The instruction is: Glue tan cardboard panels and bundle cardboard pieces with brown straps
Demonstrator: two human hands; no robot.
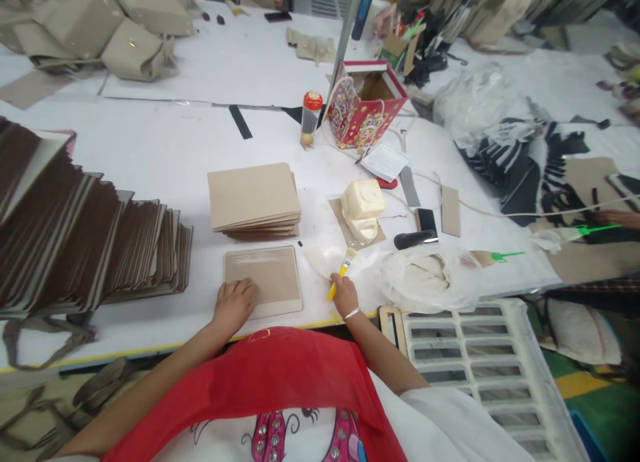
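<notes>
My left hand [234, 309] rests flat, fingers spread, on the left part of a tan rectangular panel [275, 279] with rounded corners and a paler strip along its near edge. My right hand [345, 297] is closed around the yellow handle of a small paintbrush [345, 267], bristles pointing away from me, just right of the panel. A whitish smear lies on the table beside the brush. Beyond the panel sits a pile of tan sheets [254, 192]. A cream-coloured plastic container [363, 209] stands past the brush on a piece of tan board.
Tall rows of brown-edged panels [95, 235] fill the left. At the back stand a red paper bag [367, 105] and a red-lidded bottle [311, 121]. On the right lie a clear plastic bag [430, 275] and a phone [427, 222]. Another person's hand [617, 217] shows far right.
</notes>
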